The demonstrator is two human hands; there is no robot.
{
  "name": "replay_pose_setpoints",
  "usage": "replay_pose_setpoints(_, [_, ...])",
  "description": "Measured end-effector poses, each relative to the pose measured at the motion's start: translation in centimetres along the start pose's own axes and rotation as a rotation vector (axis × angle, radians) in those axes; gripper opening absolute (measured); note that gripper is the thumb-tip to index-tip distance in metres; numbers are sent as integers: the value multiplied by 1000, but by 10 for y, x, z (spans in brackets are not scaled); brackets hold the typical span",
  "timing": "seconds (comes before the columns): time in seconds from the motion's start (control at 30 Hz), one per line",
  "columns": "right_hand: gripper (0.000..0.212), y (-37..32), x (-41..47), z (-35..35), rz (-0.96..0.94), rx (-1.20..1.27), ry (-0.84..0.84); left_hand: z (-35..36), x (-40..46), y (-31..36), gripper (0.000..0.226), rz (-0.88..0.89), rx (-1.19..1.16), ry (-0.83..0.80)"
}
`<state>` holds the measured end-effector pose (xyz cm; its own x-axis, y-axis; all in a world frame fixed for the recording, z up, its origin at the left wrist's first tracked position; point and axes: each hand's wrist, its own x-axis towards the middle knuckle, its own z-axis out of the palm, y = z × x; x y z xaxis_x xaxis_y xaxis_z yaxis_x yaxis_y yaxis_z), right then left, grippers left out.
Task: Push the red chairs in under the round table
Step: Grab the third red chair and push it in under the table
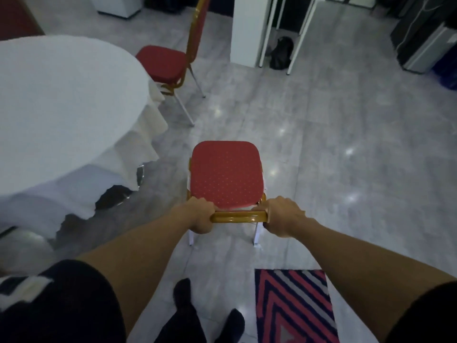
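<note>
The near red chair [226, 175] is seen from above and behind, standing on the grey tiled floor [333, 144] with its seat facing away from the viewer. Its gold top rail [238, 216] is gripped at both ends: the left hand [200, 214] is clamped around the left end of the rail, and the right hand [280, 216] is clamped around the right end, with the fingers curled over the frame. Both bare forearms are stretched forward from dark short sleeves.

The round desk [61, 100], draped in a white cloth that hangs in folds to the floor, is set to the left of the held chair and stands clear of it, with open floor between them. A second red chair [163, 63] is placed at the far edge of the desk, its seat just beside the cloth and its gold-framed back upright.

A striped rug [294, 308] in red, dark and grey is laid on the floor at lower right, near the chair's rear legs. Two dark-socked feet [184, 297] are seen below the arms. A white cabinet [249, 30] is visible at the back.
</note>
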<state>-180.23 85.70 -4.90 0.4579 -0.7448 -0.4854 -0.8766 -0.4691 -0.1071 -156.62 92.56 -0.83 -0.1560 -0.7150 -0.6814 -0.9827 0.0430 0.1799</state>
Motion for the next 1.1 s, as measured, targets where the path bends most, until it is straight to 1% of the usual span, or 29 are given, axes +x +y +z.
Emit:
replay_pose_setpoints(0.2, [24,-6,4,-7,-164,-85,-37,40,-27,7,36,-90,-129,15])
replay_pose_setpoints(0.27, [22,-21,3,-14,-250,-125,-49,54,-44,6,25,-126,-193,29])
replay_pose_setpoints(0.33, [24,-37,5,-20,-321,-159,-64,66,-56,2,10,-170,-251,44])
replay_pose_setpoints(0.37, [22,-47,5,-21,-341,-183,-59,72,-64,0,7,-183,-274,40])
replay_pose_setpoints(0.4, [21,-58,7,-21,-365,-204,-45,78,-71,-4,13,-204,-290,36])
replay_pose_setpoints(0.43, [23,-71,10,-19,-391,-218,-35,85,-81,-9,14,-235,-312,29])
replay_pose_setpoints(0.47, [23,-80,12,-16,-414,-222,-30,90,-87,-12,10,-258,-322,12])
replay_pose_setpoints(0.57, [24,-115,15,-13,-483,-259,-10,101,-106,-28,33,-319,-347,-33])
replay_pose_setpoints(0.6, [23,-125,16,-13,-499,-268,-4,103,-111,-32,35,-333,-353,-41])
replay_pose_setpoints(0.7, [23,-144,26,-13,-529,-309,22,106,-119,-48,33,-370,-375,-44])
replay_pose_setpoints(0.8, [23,-156,40,-19,-558,-308,16,103,-118,-63,36,-394,-414,-26])
replay_pose_setpoints(0.93, [26,-175,67,-32,-564,-297,0,87,-114,-91,28,-403,-443,-7])
replay_pose_setpoints(1.1, [37,-210,118,-62,-613,-298,-21,58,-100,-149,37,-441,-445,1])
